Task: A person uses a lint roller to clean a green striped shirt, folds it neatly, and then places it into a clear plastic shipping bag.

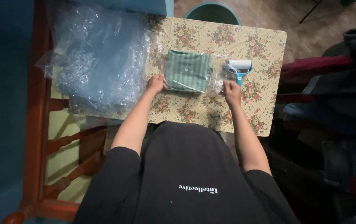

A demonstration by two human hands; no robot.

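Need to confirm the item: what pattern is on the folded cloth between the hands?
Green stripes, seen in the head view: folded cloth.

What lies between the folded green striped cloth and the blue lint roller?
In the head view, crinkled clear plastic wrap lies between the folded green striped cloth and the blue lint roller.

Plastic bags [99, 62] crowd the left, lint roller [239, 68] right; near tablecloth [194, 114] open

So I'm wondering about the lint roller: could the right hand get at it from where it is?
Probably yes. The lint roller lies just beyond the right hand on the floral tablecloth, with only some clear plastic film beside it.
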